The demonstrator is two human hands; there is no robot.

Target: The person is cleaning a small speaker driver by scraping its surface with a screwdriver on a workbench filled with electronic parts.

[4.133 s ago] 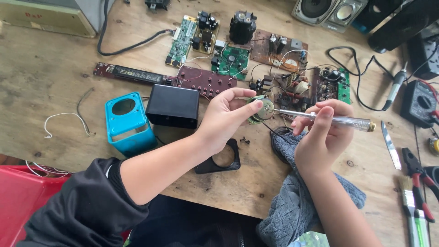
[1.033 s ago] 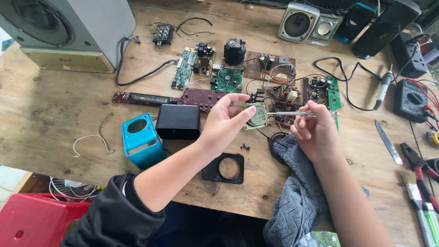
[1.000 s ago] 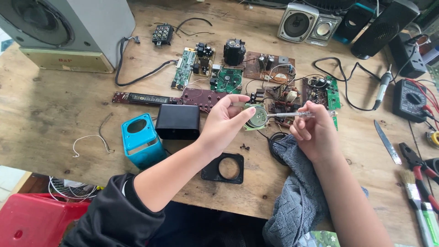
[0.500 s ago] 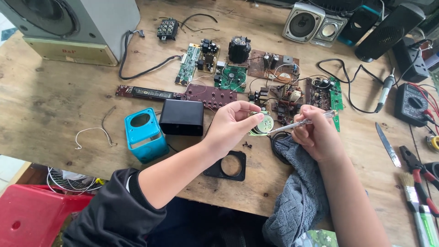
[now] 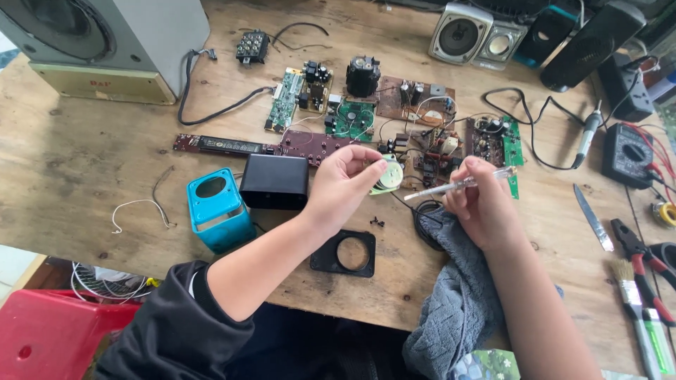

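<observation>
The left hand [image 5: 343, 184] is raised above the wooden table [image 5: 84, 183], fingers curled closed around a small round speaker driver [image 5: 389, 174], which is pinched at its edge between thumb and fingertips. The driver sits in the air just in front of the cluster of circuit boards [image 5: 422, 144], and a thin dark wire runs from it down toward the table.

The right hand [image 5: 479, 204] is closed in a pen-style grip on a slim silver screwdriver [image 5: 458, 186]. The tool lies nearly level, its tip directed at the driver and stopping just beside it (whether the tip makes contact cannot be told). The right wrist rests over a grey cloth [image 5: 458, 295] draped off the table's near edge.

Directly below the left hand lies a black square frame [image 5: 343, 253] with a round opening, with small dark screws [image 5: 377, 224] just above it. To the left stand a black box [image 5: 274, 181] and a blue speaker housing [image 5: 218, 210], touching or nearly so. A loose white wire [image 5: 137, 207] lies farther left. At the right edge are a knife [image 5: 591, 218], red-handled pliers [image 5: 644, 260], a brush [image 5: 634, 309] and a multimeter [image 5: 630, 153].
</observation>
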